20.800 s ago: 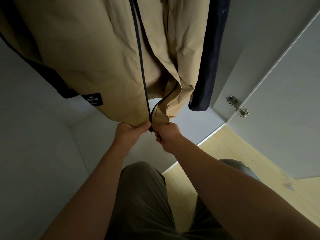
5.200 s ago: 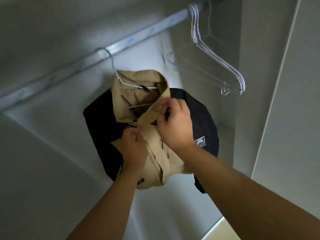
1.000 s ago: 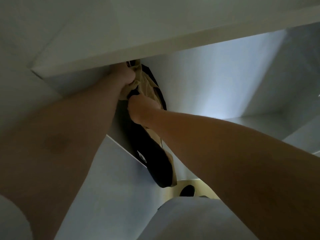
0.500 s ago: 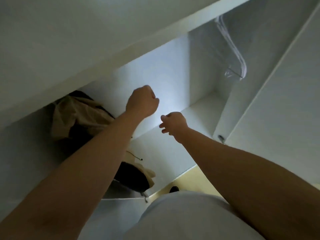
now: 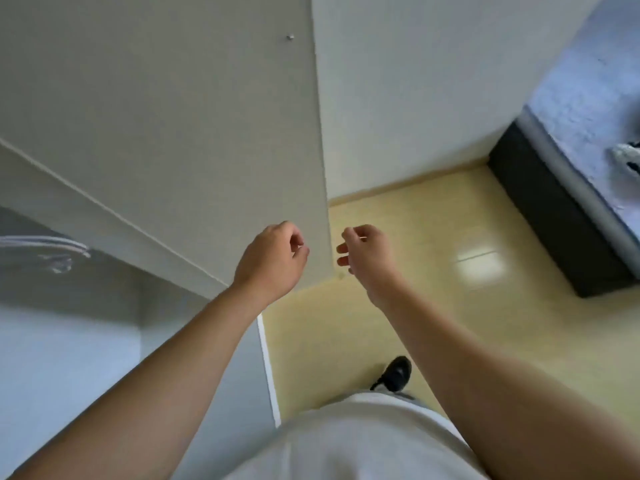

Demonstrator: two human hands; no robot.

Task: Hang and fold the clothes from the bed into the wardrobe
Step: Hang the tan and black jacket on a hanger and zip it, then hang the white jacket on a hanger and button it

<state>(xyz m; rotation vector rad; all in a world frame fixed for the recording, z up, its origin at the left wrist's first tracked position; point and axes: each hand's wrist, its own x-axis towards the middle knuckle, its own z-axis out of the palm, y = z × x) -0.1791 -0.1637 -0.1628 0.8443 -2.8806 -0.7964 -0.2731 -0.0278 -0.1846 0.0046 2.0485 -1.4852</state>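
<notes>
Head cam, looking down along both forearms.

Left hand (image 5: pixel 270 258) is just off centre toward 8 o'clock, its back to me. The fingers are loosely curled in, with the thumb tip near the forefinger, and it grips nothing. Right hand (image 5: pixel 367 252) is just off centre toward 4 o'clock. Its fingers are slack and half bent, fingertips (image 5: pixel 343 249) pointing at the left hand, and it too holds nothing. The hands are near each other but apart, both in the air, touching no surface.

Wardrobe (image 5: pixel 69 341) fills the 7 to 9 o'clock side, dim inside. I make out white hangers (image 5: pixel 52 245) at 9 o'clock against the left edge, blurred. The wardrobe door (image 5: pixel 173 133) stands open from 10 o'clock to the centre, behind the left hand. There is a small metal stud (image 5: pixel 290 37) high on it at 12 o'clock.

Bed (image 5: pixel 588 81) is at 2 o'clock with a pale blue-white cover, and its dark base (image 5: pixel 554 220) is below at 3 o'clock. One piece of clothing (image 5: pixel 627 159) lies on the bed at the right edge, between 2 and 3 o'clock. It is pale with dark marks and cut off by the frame, so I cannot tell what garment it is. It is well apart from both hands.

Yellow floor (image 5: pixel 450 323) runs from the centre to 4 o'clock, with a glare patch on it. Black shoe (image 5: pixel 394 374) at 5 o'clock. White shirt (image 5: pixel 346 445) at 6 o'clock.
</notes>
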